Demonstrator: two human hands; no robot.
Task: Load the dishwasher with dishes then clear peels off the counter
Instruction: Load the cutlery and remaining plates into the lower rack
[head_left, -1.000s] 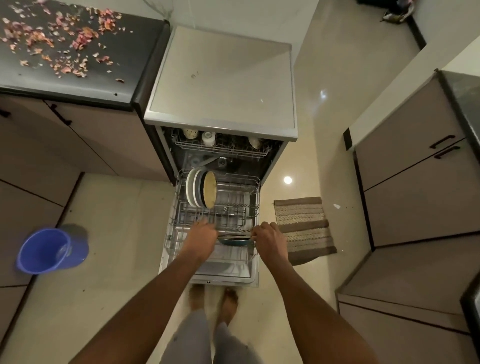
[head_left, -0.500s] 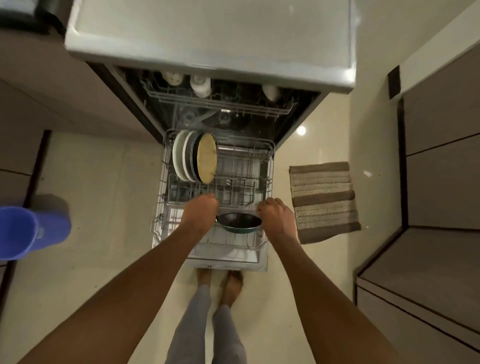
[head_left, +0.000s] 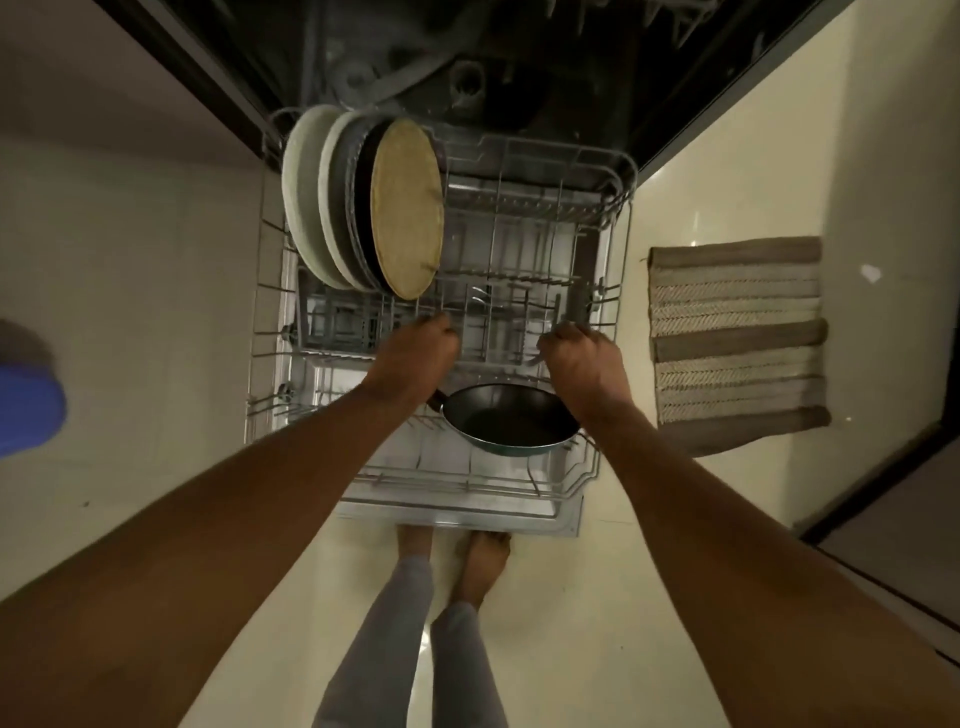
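The dishwasher's lower rack (head_left: 618, 291) is pulled out over the open door. Several plates (head_left: 311, 197) and a tan round board (head_left: 408, 208) stand on edge at its back left. A dark frying pan (head_left: 511, 423) lies face up in the front right of the rack. Its handle runs under my left hand (head_left: 413, 358), whose fingers curl over it. My right hand (head_left: 584, 369) is just beyond the pan's right rim, fingers curled down among the rack wires. What those fingers hold is hidden.
A striped mat (head_left: 737, 338) lies on the floor right of the rack. A blue bucket (head_left: 26, 410) sits at the left edge. My bare feet (head_left: 452, 551) stand at the door's front edge. Cabinet fronts (head_left: 893, 525) close in on the right.
The camera has dropped closer to the rack. The pan has gone from held above the rack to lying in its front right. Both hands have shifted a little further back.
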